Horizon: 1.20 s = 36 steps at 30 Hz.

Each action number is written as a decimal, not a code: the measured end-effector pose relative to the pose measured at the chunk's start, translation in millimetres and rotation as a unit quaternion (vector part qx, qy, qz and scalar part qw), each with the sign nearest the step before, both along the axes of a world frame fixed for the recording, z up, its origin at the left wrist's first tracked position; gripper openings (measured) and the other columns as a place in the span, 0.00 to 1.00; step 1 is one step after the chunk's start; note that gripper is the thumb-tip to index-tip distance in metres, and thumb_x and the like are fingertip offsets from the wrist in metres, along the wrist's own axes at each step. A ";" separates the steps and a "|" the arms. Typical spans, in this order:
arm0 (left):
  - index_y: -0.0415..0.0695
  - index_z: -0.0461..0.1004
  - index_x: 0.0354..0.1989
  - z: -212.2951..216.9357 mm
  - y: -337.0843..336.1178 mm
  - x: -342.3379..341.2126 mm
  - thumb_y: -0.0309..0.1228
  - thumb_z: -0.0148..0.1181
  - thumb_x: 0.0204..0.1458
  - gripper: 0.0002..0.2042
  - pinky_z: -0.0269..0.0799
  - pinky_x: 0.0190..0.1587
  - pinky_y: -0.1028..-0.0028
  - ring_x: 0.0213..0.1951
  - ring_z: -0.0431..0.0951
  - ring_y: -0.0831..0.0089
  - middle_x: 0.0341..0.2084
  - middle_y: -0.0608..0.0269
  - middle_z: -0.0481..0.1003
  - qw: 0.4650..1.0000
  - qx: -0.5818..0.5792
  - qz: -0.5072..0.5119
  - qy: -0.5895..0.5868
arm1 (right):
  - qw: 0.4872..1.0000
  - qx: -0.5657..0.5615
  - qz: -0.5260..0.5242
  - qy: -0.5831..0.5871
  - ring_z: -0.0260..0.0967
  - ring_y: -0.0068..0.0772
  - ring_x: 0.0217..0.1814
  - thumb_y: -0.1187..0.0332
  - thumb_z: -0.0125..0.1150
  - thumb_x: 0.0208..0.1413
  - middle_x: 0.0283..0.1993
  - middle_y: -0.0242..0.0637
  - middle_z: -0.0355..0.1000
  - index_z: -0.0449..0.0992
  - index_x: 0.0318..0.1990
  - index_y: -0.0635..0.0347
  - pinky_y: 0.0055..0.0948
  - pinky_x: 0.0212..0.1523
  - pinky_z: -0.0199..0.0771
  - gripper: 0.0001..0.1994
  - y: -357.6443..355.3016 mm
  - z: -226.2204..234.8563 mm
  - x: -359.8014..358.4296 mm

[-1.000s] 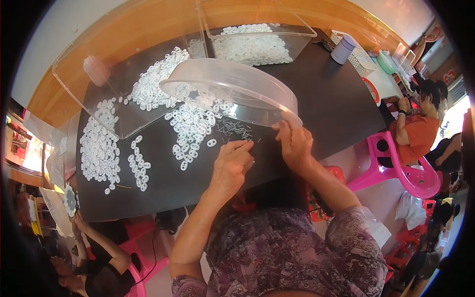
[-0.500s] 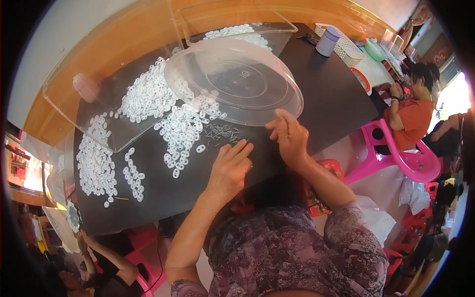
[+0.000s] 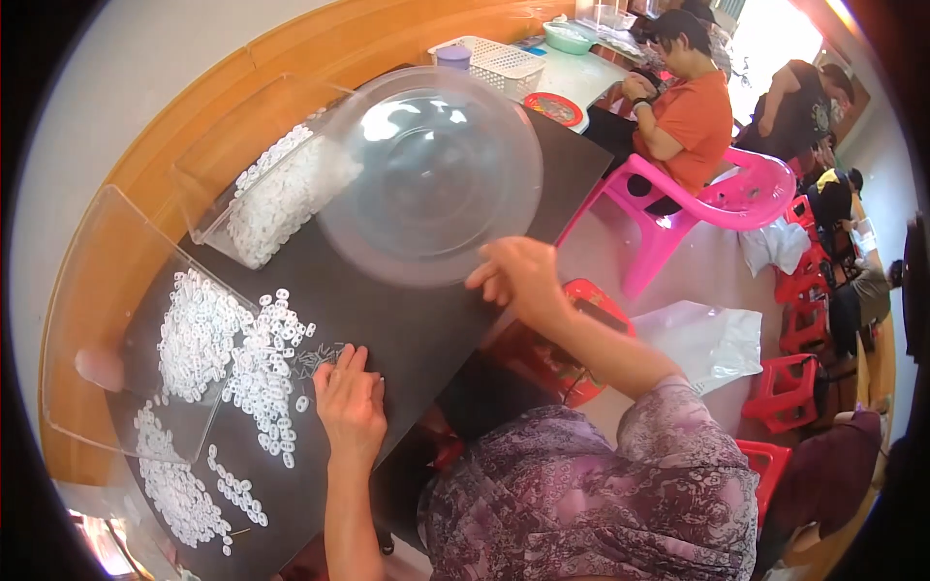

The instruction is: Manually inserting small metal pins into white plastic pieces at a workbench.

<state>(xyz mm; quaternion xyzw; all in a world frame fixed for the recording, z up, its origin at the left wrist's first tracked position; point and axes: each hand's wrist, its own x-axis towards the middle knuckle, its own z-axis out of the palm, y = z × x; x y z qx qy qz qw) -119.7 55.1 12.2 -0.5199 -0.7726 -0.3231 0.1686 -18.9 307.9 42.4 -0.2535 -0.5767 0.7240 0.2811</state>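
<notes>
My left hand [image 3: 351, 402] rests on the dark table, its fingers stretched forward and lying at a pile of small dark metal pins [image 3: 315, 360]. Nothing shows in its grip. Loose white oval pieces with two holes [image 3: 260, 373] are heaped just left of the pins. My right hand [image 3: 523, 276] is at the near right rim of a large clear plastic basin [image 3: 426, 184]. Its fingers are loosely bent and apart, slightly blurred, with no object visible between them. Around the basin's bottom there is glare.
A clear bin [image 3: 281, 198] with more white pieces stands behind. Another clear container [image 3: 126, 320] lies at left. A white basket [image 3: 499, 66], a lidded cup [image 3: 452, 60] and a red-rimmed plate [image 3: 554, 108] are at the far end. Someone in orange sits on a pink chair [image 3: 668, 208].
The view has swung to the right, so the table and its heaps sit further left. My right hand remains beside the basin and my left hand by the pins.
</notes>
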 end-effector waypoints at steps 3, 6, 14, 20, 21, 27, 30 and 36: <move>0.38 0.71 0.25 -1.9 0.5 -2.3 0.17 0.62 0.37 0.07 0.64 0.46 0.58 0.48 0.75 0.55 0.40 0.49 0.76 1.000 0.008 0.015 0.007 | 0.998 -0.022 -0.047 -0.025 0.66 0.27 0.14 0.65 0.55 0.52 0.24 0.52 0.75 0.73 0.29 0.69 0.19 0.12 0.60 0.12 33.5 -4.5 3.2; 0.38 0.71 0.25 -2.4 -1.3 -2.5 0.17 0.62 0.36 0.08 0.65 0.45 0.58 0.47 0.75 0.56 0.39 0.49 0.76 1.000 0.012 0.020 0.006 | 0.996 -0.023 -0.076 -0.026 0.65 0.27 0.12 0.68 0.52 0.51 0.25 0.55 0.75 0.71 0.22 0.70 0.21 0.11 0.62 0.12 65.2 -9.4 -0.2; 0.39 0.71 0.25 -1.7 -7.2 -4.4 0.18 0.62 0.38 0.07 0.65 0.46 0.57 0.47 0.75 0.56 0.39 0.51 0.76 0.997 0.049 0.061 0.002 | 0.988 -0.107 -0.073 -0.083 0.67 0.28 0.14 0.64 0.51 0.58 0.26 0.55 0.75 0.69 0.29 0.67 0.20 0.09 0.59 0.13 111.7 -11.8 -8.9; 0.38 0.71 0.26 -2.2 -9.1 -8.3 0.19 0.62 0.38 0.07 0.67 0.45 0.58 0.43 0.76 0.55 0.38 0.52 0.77 0.991 0.091 0.091 0.036 | 0.985 -0.113 -0.069 -0.109 0.66 0.28 0.13 0.64 0.50 0.59 0.26 0.56 0.75 0.69 0.29 0.65 0.20 0.09 0.57 0.12 112.6 -18.0 -18.1; 0.38 0.72 0.27 0.4 -14.7 -7.5 0.19 0.62 0.38 0.07 0.67 0.43 0.59 0.42 0.77 0.55 0.37 0.52 0.77 0.988 0.110 0.103 0.043 | 0.985 -0.116 -0.054 -0.112 0.66 0.28 0.13 0.64 0.50 0.59 0.26 0.56 0.75 0.69 0.29 0.65 0.20 0.09 0.57 0.12 110.7 -18.5 -24.1; 0.35 0.74 0.30 5.4 -16.9 -10.5 0.18 0.62 0.44 0.05 0.71 0.41 0.70 0.37 0.77 0.61 0.35 0.52 0.78 0.949 0.265 0.136 -0.101 | 0.993 -0.078 -0.064 -0.064 0.64 0.25 0.14 0.67 0.52 0.55 0.28 0.55 0.75 0.69 0.28 0.65 0.19 0.11 0.57 0.10 133.5 -23.0 -1.4; 0.37 0.75 0.33 6.9 -22.7 -9.3 0.20 0.61 0.48 0.04 0.71 0.42 0.74 0.38 0.76 0.69 0.37 0.55 0.78 0.906 0.323 0.158 -0.224 | 0.989 -0.121 -0.043 -0.079 0.66 0.26 0.16 0.67 0.53 0.56 0.29 0.56 0.75 0.69 0.30 0.69 0.19 0.11 0.57 0.11 141.4 -28.1 -3.0; 0.36 0.76 0.33 12.4 -25.1 -8.8 0.20 0.60 0.49 0.04 0.69 0.42 0.79 0.37 0.74 0.77 0.35 0.57 0.78 0.831 0.396 0.170 -0.352 | 0.986 -0.149 -0.035 -0.062 0.64 0.26 0.15 0.66 0.52 0.58 0.30 0.55 0.75 0.68 0.31 0.70 0.19 0.11 0.56 0.12 152.5 -25.5 -3.8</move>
